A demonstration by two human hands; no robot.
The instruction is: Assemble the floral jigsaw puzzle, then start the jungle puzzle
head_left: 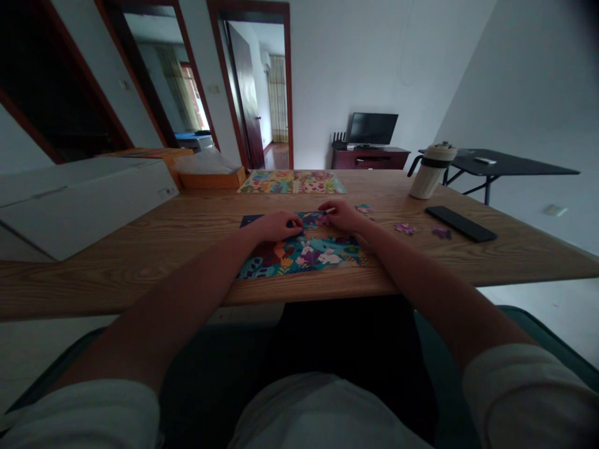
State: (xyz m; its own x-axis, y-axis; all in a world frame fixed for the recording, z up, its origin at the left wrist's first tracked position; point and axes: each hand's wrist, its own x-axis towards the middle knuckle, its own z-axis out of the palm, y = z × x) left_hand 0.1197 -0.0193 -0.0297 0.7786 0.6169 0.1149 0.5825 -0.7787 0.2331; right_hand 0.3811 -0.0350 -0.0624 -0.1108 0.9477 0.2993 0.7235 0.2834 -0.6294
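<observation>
A colourful jigsaw puzzle, partly put together, lies on the wooden table before me, showing white rabbits, plants and a dark blue upper edge. A gap with bare wood runs across its middle right. My left hand rests over the puzzle's left part, fingers curled towards the thumb; whatever may be between them is hidden. At the upper right part, my right hand pinches a purple puzzle piece between thumb and fingers. Loose purple pieces lie to the right, and another piece group sits just beyond my right hand.
Farther back on the table lies a bright picture sheet. An orange box holding plastic wrap and a large white box stand left. On the right are a black slab-like object and a cream jug.
</observation>
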